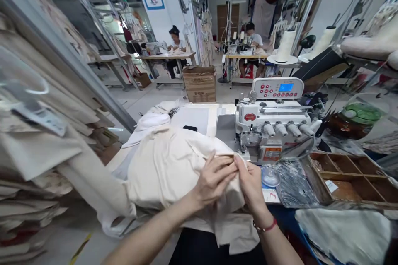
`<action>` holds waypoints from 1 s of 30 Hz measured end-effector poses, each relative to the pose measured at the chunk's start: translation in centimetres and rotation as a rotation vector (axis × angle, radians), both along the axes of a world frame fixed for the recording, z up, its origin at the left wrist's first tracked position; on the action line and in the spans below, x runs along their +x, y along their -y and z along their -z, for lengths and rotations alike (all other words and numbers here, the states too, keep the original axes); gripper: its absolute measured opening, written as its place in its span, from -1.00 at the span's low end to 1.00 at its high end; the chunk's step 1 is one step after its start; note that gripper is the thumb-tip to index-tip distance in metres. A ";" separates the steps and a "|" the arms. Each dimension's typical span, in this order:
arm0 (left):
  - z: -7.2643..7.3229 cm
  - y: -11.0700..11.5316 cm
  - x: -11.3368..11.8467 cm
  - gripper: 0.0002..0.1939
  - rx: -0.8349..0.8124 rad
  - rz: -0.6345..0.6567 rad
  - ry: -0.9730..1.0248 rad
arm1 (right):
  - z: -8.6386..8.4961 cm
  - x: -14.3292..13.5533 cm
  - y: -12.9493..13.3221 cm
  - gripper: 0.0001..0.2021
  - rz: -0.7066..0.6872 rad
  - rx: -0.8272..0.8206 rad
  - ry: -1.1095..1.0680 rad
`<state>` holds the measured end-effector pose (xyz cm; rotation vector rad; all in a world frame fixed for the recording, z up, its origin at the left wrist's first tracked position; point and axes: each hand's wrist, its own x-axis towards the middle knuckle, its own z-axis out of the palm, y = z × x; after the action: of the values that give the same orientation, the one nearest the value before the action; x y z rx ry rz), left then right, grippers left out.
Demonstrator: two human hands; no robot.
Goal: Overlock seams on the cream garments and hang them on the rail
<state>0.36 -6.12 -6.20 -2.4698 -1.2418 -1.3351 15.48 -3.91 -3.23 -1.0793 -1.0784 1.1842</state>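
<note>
— Meanwhile, at the sewing machine (273, 130): what are the hands doing?

— Head view: left hand (214, 180) and right hand (250, 182) meet just in front of the machine, fingertips pinching an edge of the cream fabric (168, 165) — a heap that spreads left of the machine across the table.

— And around them?

— A wooden tray (351, 178) lies right of the machine; a cardboard box (200, 84) stands beyond it.

Workshop with pale floor (137, 99) and white walls. Beyond the grip, 2 wooden work tables (168, 56) (245, 55) stand at the far end, a cardboard box (200, 84) between them. A brown door (228, 15) closes the back wall. Metal racking (62, 45) runs left of the grip.
</note>
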 end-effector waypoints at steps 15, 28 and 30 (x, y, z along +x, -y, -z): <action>-3.4 -4.2 -1.2 -0.58 -0.260 0.032 0.029 | 5.4 -0.2 3.5 -0.61 -0.326 -0.226 -0.130; -3.4 -3.4 -1.6 -0.62 -0.291 -0.019 -0.065 | 4.2 0.7 4.7 -0.68 -0.398 -0.428 -0.268; -3.4 -2.6 -1.5 -0.60 -0.232 -0.085 -0.104 | 4.4 1.0 4.8 -0.65 -0.352 -0.400 -0.251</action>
<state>-1.19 -3.54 -2.85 -2.5633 -1.5357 -1.0823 16.47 -8.72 -7.61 -1.0260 -0.8744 1.8232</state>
